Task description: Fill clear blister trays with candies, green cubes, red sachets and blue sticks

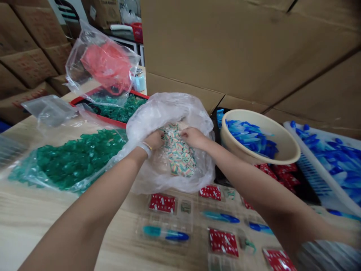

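Observation:
A crumpled translucent plastic bag [169,107] stands with its mouth wide, holding a heap of small flat pieces [180,158] striped in pale green, orange and white. Both hands reach inside it. My left hand [155,140], with a bracelet and a pale band at the wrist, has curled fingers at the heap's left edge. On the other side, my right hand [194,137] pinches at the heap's upper right. What the fingertips hold is hidden. In front of the bag lie clear plastic trays with red printed packets [163,203] and blue pen-shaped pieces [165,233].
Green translucent pieces [70,160] lie in clear plastic at left, with more in a red-rimmed tray [98,116] behind. A cream basin [261,131] and a white basket [318,173] hold blue pieces at right. Cardboard boxes [239,49] wall off the back.

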Demonstrator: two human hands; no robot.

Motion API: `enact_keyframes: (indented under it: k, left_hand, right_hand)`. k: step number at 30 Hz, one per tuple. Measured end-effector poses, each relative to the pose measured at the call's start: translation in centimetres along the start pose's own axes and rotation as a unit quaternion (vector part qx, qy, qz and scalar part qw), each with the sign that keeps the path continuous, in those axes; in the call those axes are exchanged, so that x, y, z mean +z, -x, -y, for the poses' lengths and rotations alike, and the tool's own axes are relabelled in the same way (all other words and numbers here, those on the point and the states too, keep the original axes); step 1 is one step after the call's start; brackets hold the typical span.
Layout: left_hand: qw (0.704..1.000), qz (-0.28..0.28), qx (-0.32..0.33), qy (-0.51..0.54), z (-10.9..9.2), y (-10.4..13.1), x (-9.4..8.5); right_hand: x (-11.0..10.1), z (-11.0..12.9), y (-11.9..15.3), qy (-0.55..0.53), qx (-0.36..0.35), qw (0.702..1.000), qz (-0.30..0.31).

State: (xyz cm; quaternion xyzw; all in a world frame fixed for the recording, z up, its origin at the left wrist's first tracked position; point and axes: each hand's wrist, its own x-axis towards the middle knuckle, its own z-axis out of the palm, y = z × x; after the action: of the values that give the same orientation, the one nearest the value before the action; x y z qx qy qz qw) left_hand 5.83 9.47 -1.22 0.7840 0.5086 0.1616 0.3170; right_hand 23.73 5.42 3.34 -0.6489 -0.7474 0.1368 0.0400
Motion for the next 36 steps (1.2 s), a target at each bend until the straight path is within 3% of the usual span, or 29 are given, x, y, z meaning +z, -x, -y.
enact_keyframes:
  k: [3, 6, 12, 15, 18, 23, 26, 31, 36]
  left_hand:
    - [0.999, -0.002, 0.013, -0.040, -0.4, 0.9, 0.2]
    - [0.996, -0.050, 0.027, -0.068, -0.6, 1.8, 1.0]
    - [0.991, -0.119, 0.004, -0.058, -0.9, 2.6, 2.0]
    - [0.993, -0.092, 0.038, -0.061, -1.1, 4.2, 1.6]
    - [0.995, -0.022, 0.082, -0.058, -1.1, 6.8, 1.2]
    - [0.995, 0.022, 0.093, -0.022, -0.6, 9.8, 1.4]
    - [0.994, 0.019, 0.104, -0.006, -0.2, 10.1, 1.7]
    - [0.992, 0.015, 0.122, 0.001, -0.1, 10.1, 1.8]
    - [0.991, 0.021, 0.133, -0.010, -0.2, 10.0, 1.7]
  right_hand:
    - [-0.5, -0.9, 2.8, -0.009, -0.032, 0.998, 0.044]
    - [-0.2, -1.3, 5.4, 0.013, -0.047, 0.996, 0.068]
    - [0.9, 0.4, 7.9, 0.078, -0.031, 0.996, 0.025]
    - [1.5, 1.1, 8.4, 0.101, -0.063, 0.993, 0.001]
    - [2.1, 1.2, 8.6, 0.087, -0.100, 0.991, 0.000]
    - [2.3, 1.4, 8.2, 0.049, -0.078, 0.996, 0.010]
    - [2.2, 2.2, 8.0, 0.025, -0.069, 0.997, -0.019]
    - [3.9, 4.4, 7.5, -0.065, -0.133, 0.988, -0.042]
    - [6.1, 5.9, 7.0, -0.009, -0.132, 0.990, -0.039]
